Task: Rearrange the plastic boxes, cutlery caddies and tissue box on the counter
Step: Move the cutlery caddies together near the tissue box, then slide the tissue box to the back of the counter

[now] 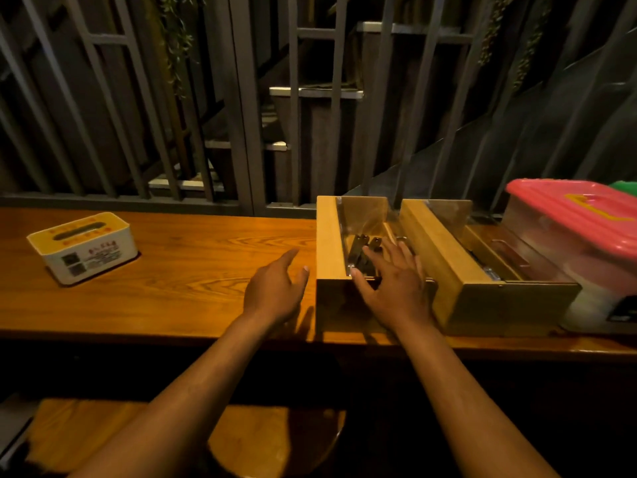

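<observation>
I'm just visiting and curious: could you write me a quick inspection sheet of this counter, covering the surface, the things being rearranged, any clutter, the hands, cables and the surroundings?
Surface: wooden counter, glossy, bare in the middle.
Job's things: tissue box far left; left cutlery caddy and right cutlery caddy side by side; pink-lidded plastic box at the right, a green lid just behind it.
Clutter: nothing seen.
Hands: left hand open above the counter beside the left caddy; right hand spread over that caddy's front edge, fingers reaching over the cutlery inside.
Cables: nothing seen.
Surroundings: dark slatted screen behind; wooden stool below.
</observation>
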Available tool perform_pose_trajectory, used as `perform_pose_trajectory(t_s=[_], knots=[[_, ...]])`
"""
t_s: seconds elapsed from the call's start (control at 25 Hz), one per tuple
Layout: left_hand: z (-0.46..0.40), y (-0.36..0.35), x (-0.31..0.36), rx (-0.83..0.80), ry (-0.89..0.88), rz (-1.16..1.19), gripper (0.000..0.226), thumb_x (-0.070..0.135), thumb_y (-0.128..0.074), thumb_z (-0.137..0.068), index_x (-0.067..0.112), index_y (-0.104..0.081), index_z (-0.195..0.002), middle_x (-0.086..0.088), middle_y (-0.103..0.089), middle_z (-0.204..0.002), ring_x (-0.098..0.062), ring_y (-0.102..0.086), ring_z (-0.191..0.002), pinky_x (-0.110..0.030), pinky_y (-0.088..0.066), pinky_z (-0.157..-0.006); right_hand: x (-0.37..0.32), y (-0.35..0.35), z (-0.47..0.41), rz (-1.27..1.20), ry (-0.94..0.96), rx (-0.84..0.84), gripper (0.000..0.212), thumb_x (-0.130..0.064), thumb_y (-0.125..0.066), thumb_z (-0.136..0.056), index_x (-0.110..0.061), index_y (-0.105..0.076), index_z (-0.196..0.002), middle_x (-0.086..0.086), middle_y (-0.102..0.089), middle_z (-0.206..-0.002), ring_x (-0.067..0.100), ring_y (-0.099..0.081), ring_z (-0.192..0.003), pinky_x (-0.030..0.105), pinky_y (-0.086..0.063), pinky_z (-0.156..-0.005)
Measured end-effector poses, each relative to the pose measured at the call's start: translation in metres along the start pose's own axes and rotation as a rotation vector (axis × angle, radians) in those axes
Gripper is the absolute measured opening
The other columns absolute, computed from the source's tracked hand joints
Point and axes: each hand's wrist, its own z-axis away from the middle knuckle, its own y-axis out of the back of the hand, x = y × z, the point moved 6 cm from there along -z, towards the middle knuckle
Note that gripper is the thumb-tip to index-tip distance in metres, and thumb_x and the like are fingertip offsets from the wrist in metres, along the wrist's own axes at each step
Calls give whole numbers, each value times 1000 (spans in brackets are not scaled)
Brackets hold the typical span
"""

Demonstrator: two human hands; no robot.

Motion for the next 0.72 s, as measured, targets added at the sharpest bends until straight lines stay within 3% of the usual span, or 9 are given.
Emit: perform_pose_trajectory(t_s=[0.12, 0.28, 0.56, 0.72], knots=[[6, 46, -40, 147, -109, -223, 54, 46, -50, -95, 29, -42, -146, -3, -58, -138, -25, -53, -124, -39, -46, -94, -73, -23, -3, -40, 144, 28, 50, -54, -48, -92, -36, -48, -139, 0, -33, -157, 25, -16, -149, 56, -7, -120], [-5, 107, -146, 182, -45, -393, 58, 48, -47, -93, 28, -40, -147, -7, -51, -145, -28, -43, -135, -46, -38, -107, -174, -81, -13, -96, 239, -16, 50, -51, -47, -93, -37, -46, -140, -1, -35, -156, 24, -18, -149, 54, -10, -119], [-44, 242, -334, 258, 95, -394, 55, 41, -56, -91, 25, -46, -143, -6, -54, -139, -27, -46, -128, -46, -44, -98, -345, -207, -27, -152, 281, -174, 52, -52, -53, -90, -39, -45, -140, -2, -37, -155, 25, -25, -145, 52, -23, -116], [-81, 281, -406, 187, 208, -337, 54, 45, -50, -96, 27, -40, -146, -4, -52, -142, -28, -47, -130, -45, -43, -98, -414, -265, -30, -160, 253, -287, 56, -51, -53, -90, -41, -39, -143, -3, -29, -159, 23, -18, -148, 50, -20, -118]])
